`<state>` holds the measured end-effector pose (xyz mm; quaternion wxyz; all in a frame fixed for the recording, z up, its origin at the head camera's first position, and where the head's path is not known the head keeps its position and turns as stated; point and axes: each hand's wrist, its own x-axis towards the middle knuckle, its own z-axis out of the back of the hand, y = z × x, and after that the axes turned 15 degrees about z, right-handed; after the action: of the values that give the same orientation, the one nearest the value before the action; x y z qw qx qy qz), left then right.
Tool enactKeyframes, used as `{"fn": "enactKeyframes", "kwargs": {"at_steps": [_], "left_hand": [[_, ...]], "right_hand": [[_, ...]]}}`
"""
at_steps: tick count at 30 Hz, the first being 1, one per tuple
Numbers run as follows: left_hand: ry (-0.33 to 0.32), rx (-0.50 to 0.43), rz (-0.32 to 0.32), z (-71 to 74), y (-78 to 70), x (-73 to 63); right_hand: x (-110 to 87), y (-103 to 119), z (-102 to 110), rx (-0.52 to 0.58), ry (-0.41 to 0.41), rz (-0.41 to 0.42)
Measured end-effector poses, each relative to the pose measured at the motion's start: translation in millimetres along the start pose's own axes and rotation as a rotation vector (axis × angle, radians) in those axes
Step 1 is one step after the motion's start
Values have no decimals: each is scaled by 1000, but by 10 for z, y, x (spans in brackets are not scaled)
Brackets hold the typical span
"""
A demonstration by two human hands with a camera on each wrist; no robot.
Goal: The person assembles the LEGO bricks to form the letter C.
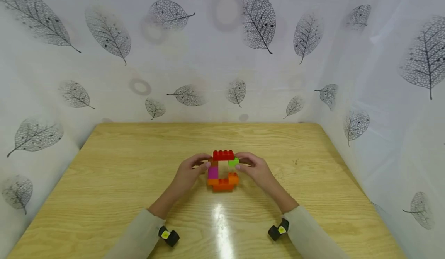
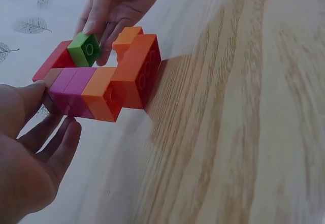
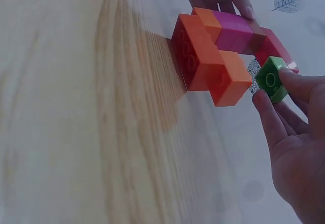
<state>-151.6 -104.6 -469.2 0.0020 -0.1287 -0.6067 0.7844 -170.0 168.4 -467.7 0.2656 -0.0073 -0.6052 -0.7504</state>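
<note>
An open ring of toy building bricks stands on the table between both hands. Along its base lies a long red-orange brick, with an orange brick on its right end. The left column rises through another orange brick, purple bricks and a brown brick. A long red brick spans the top. My left hand pinches the left column at the brown brick. With thumb and fingertips, my right hand pinches a green brick beneath the red brick's right end. A gap separates green from orange below.
The wooden table has light glare near its front. Behind it and along the sides hangs a pale curtain with a leaf print. Dark wrist cameras are strapped over both sleeves.
</note>
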Motion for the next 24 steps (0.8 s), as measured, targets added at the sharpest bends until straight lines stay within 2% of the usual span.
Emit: {"fn": "enactKeyframes", "kwargs": {"at_steps": [5,8,12,19,24], "left_hand": [[4,-19,12,-27,40,77],[8,-11,31,-31,72,96],[14,1,44,-35,91,90],[35,14,42,-38,123,80],[35,15,65,-46,149,90]], "right_hand": [[32,-19,9,21,2,-34],[38,-41,1,-17,-2,-33],[44,-72,-17,-68,-9,-57],[28,-114,-38,-72,-6,-94],[14,-130,-56,-69,-16,-112]]}}
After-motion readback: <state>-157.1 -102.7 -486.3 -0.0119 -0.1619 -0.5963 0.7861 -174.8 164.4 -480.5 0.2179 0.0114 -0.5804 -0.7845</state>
